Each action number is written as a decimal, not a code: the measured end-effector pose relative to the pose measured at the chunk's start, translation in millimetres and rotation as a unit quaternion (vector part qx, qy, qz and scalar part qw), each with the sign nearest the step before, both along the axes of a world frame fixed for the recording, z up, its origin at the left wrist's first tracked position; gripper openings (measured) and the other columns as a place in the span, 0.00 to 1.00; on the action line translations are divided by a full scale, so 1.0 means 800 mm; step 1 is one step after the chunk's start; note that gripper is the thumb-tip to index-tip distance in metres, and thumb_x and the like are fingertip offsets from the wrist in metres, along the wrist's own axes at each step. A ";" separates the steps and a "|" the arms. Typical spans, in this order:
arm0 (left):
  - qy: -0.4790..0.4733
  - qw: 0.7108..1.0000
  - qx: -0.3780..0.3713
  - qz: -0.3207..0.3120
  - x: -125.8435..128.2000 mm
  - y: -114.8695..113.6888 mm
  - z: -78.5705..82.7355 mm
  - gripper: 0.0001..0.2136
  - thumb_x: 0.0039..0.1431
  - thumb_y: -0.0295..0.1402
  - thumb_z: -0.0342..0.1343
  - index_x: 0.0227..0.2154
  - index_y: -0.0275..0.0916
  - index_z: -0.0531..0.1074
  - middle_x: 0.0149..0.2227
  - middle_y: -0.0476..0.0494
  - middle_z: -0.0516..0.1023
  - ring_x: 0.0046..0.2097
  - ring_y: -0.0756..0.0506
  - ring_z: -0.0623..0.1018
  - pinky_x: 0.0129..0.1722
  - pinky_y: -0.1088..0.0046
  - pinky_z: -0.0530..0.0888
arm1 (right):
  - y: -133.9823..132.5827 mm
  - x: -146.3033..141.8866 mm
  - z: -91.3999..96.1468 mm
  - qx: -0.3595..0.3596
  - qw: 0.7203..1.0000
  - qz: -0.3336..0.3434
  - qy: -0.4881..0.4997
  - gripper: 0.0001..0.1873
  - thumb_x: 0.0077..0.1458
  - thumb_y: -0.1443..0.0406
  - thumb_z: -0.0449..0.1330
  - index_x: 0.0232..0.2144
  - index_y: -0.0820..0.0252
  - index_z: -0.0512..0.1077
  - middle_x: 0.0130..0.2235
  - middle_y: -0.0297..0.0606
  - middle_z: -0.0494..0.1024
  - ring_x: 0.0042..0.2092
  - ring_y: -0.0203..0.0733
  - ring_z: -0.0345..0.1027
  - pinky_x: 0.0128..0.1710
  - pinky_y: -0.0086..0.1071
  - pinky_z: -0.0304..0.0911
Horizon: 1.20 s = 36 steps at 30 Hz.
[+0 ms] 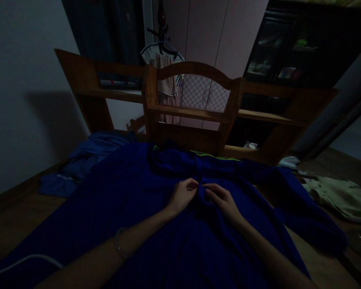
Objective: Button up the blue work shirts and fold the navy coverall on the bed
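A large dark blue jacket point(123, 180) lies spread over the wooden surface, with yellow-green trim near its top edge and one sleeve point(309, 216) stretched out to the right. At the middle of its front, my left hand point(183, 194) pinches the cloth between thumb and fingers. My right hand point(222, 198) is just across from it, its thumb and index finger closed on the cloth of the same front. The two sets of fingertips nearly meet. Whether a button or a zip lies between them is too dark to make out.
A wooden headboard with shelves point(192, 114) stands beyond the jacket. A crumpled blue cloth point(99, 150) lies at the left by the wall, and a pale folded cloth point(343, 196) at the right. Hung clothes point(165, 68) and a dark cabinet point(279, 52) are farther back.
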<state>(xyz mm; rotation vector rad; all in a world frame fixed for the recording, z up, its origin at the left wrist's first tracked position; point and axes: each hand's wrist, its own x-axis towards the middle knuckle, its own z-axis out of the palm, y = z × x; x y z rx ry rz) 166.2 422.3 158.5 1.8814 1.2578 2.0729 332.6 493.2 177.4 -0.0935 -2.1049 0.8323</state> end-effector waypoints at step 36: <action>-0.043 0.996 -0.007 -0.081 0.017 -0.013 -0.004 0.11 0.56 0.39 0.55 0.33 0.35 0.74 0.33 0.43 0.78 0.36 0.45 0.78 0.37 0.71 0.75 | 0.006 0.008 -0.008 0.184 0.974 -0.132 0.028 0.08 0.55 0.69 0.56 0.39 0.56 0.67 0.31 0.32 0.70 0.30 0.36 0.64 0.31 0.29 0.58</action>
